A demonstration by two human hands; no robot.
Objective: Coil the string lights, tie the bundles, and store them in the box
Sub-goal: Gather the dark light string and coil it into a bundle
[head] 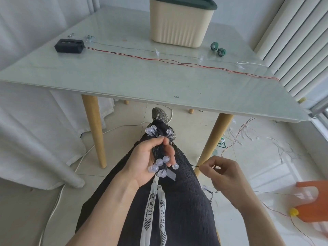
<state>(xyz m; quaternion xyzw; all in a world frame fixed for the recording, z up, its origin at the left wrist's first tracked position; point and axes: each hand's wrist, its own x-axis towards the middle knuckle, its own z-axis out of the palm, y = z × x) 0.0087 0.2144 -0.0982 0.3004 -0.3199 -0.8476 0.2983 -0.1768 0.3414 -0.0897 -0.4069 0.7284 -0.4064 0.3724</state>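
The left hand (143, 158) is closed around a coiled bundle of string lights (160, 165), held above the lap; clear round bulbs protrude above and below the fingers. The right hand (224, 172) pinches the dark wire (195, 166) that leads out of the bundle, thumb and forefinger together. Two white drawstrings (153, 208) hang below the bundle; the left one reads "SPORT". The box (181, 23), cream with a dark green lid, stands at the far side of the table (124, 77). Two green tie rolls (218, 48) lie just beside the box on its right. A black battery case (69, 45) lies at the far left, with red wire (177, 63) running across the tabletop.
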